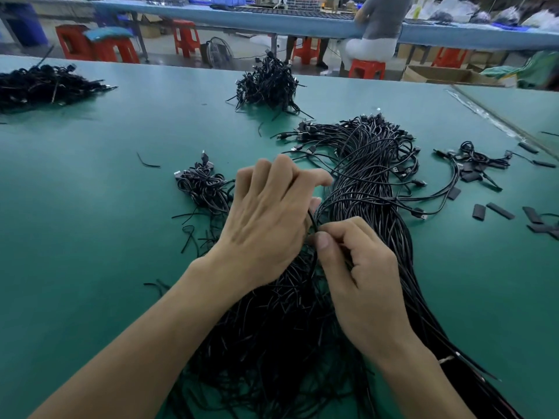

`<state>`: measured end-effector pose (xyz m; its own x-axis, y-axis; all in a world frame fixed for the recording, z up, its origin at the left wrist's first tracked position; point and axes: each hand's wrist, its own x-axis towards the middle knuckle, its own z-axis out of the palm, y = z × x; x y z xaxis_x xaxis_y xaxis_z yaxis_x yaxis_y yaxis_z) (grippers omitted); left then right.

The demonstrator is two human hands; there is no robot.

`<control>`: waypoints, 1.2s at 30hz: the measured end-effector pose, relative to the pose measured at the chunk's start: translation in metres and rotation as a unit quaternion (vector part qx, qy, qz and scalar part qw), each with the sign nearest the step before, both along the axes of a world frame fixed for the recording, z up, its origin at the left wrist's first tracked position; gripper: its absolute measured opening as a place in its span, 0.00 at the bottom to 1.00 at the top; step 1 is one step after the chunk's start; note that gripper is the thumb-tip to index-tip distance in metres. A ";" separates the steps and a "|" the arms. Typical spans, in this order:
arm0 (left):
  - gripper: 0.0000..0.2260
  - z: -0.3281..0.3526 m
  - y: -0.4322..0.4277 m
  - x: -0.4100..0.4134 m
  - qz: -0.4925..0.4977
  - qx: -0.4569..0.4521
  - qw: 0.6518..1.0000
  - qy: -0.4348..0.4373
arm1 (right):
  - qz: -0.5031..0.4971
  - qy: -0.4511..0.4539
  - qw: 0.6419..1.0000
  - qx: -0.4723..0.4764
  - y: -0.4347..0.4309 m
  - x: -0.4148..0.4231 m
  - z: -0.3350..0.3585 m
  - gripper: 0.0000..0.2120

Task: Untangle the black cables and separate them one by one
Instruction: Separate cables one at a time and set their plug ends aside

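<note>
green table (90,207) | black cables (372,176) in heaps | short black sleeve pieces (500,210) at right

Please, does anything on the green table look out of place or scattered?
Yes. Short flat black sleeve pieces lie scattered on the table at the right, apart from the cable bundle. Small cut scraps lie loose to the left of the left hand. Nothing looks damaged.

Black cables (372,189) spread across a plain teal-green counter (90,182). Smaller black cable heaps (269,83) sit toward the upper frame. Red-orange stools (96,46) and a pale blue bench (211,13) line the top edge.
</note>
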<state>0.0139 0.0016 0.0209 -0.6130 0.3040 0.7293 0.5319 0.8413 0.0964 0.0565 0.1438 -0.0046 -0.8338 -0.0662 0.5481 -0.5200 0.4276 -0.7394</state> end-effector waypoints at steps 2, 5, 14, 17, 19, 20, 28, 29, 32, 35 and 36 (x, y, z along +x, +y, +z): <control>0.13 0.001 0.000 0.001 -0.009 -0.006 1.000 0.007 | 0.006 -0.024 0.999 -0.031 -0.002 0.002 0.000 0.09; 0.11 0.004 -0.003 0.000 -0.002 0.009 0.999 0.037 | 0.005 -0.059 0.995 -0.082 -0.001 0.003 0.001 0.09; 0.05 0.011 -0.020 -0.009 0.090 0.180 0.978 -0.044 | -0.256 0.016 0.959 -0.120 0.027 -0.008 0.008 0.11; 0.15 0.007 -0.030 -0.016 0.090 0.186 0.964 -0.171 | -0.305 -0.015 0.929 -0.210 0.036 -0.013 0.009 0.10; 0.24 0.006 -0.033 -0.016 0.048 0.169 0.952 -0.251 | -0.322 -0.029 0.924 -0.204 0.039 -0.014 0.008 0.10; 0.28 0.007 -0.032 -0.015 0.027 0.160 0.945 -0.283 | -0.322 -0.032 0.928 -0.184 0.039 -0.014 0.008 0.10; 0.30 0.010 -0.023 -0.011 -0.022 0.052 0.925 -0.377 | -0.263 -0.073 0.948 0.164 0.011 0.001 -0.003 0.29; 0.30 0.010 -0.024 -0.010 -0.002 0.031 0.921 -0.388 | -0.269 -0.070 0.946 0.166 0.010 0.002 -0.002 0.34; 0.29 0.010 -0.025 -0.010 0.068 -0.040 0.917 -0.391 | -0.319 -0.037 0.925 0.201 0.013 0.002 0.000 0.41; 0.31 0.009 -0.021 -0.008 0.080 -0.073 0.920 -0.377 | -0.290 -0.012 0.919 0.266 0.012 0.003 0.001 0.33; 0.32 0.009 -0.019 -0.007 0.071 -0.076 0.920 -0.377 | -0.273 -0.006 0.919 0.285 0.010 0.004 0.001 0.30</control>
